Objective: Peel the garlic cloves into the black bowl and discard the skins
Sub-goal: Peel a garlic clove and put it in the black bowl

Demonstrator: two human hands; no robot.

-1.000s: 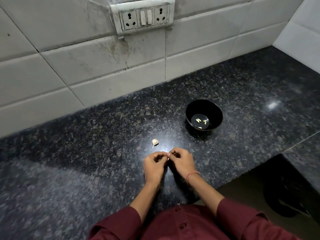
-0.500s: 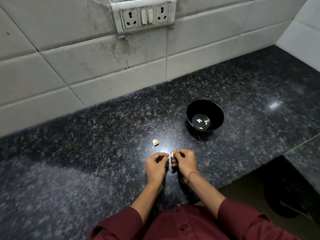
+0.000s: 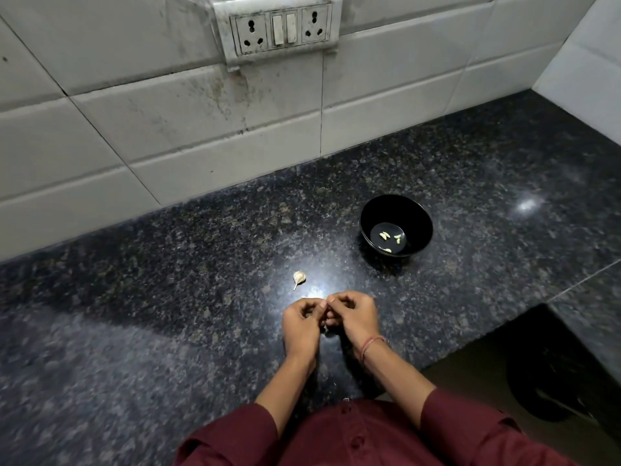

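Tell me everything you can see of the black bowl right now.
The black bowl is small, round and glossy, dark inside and out; it could be plastic or glazed ceramic. It stands upright on the speckled dark counter, beyond and to the right of the loose clove. A few pale peeled cloves lie apart on its flat bottom. Outside, only the counter touches it.
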